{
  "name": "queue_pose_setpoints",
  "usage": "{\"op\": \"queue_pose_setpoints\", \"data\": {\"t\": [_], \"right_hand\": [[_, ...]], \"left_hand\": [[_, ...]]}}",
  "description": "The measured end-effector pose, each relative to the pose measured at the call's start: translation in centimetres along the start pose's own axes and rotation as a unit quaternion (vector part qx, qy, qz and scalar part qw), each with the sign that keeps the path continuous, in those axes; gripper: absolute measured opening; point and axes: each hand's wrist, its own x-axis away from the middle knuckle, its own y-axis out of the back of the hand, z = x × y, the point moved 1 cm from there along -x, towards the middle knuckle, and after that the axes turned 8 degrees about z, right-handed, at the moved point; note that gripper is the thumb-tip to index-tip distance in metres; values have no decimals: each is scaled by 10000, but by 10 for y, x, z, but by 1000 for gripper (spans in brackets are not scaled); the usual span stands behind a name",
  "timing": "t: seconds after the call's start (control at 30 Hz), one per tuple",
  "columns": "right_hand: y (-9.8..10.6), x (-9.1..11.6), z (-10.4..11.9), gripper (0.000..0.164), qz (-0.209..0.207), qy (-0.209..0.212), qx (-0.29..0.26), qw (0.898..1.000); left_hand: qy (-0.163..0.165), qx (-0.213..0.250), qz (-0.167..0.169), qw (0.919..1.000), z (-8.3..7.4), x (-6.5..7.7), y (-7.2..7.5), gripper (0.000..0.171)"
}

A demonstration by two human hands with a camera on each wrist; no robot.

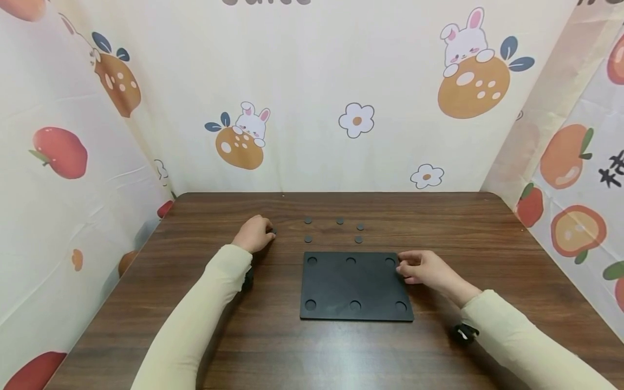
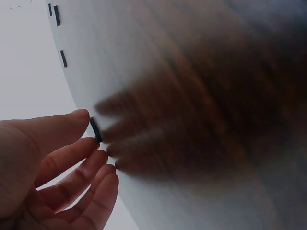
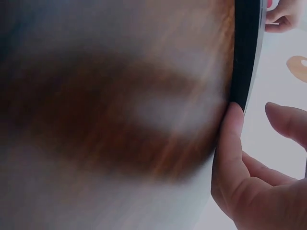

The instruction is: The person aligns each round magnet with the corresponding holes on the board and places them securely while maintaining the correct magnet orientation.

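At the left of the loose discs, my left hand (image 1: 253, 233) has its thumb and index finger on opposite sides of a small black disc (image 2: 96, 130), pinching it at the tabletop. The other fingers curve beside it, tips by the wood. My right hand (image 1: 423, 269) is at the right edge of a black rectangular board (image 1: 353, 284), near its far corner. One fingertip (image 3: 234, 112) touches the board's side, while the thumb (image 3: 285, 122) stands apart from it. Round shallow recesses line the board's far and near edges; the far right one is partly visible beside the fingers.
Several more black discs lie behind the board, among them one disc (image 1: 308, 239) at the left and another disc (image 1: 358, 239) at the right. Everything rests on a brown wooden table (image 1: 356, 352). Printed cloth (image 1: 302, 65) hangs behind the table and along both sides.
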Motion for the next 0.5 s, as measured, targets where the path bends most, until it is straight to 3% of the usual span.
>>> {"op": "queue_pose_setpoints", "data": {"t": [0.5], "right_hand": [[-3, 2, -3, 67, -46, -203, 176, 9996]], "left_hand": [[90, -108, -37, 9999, 1, -4, 0, 17]]}}
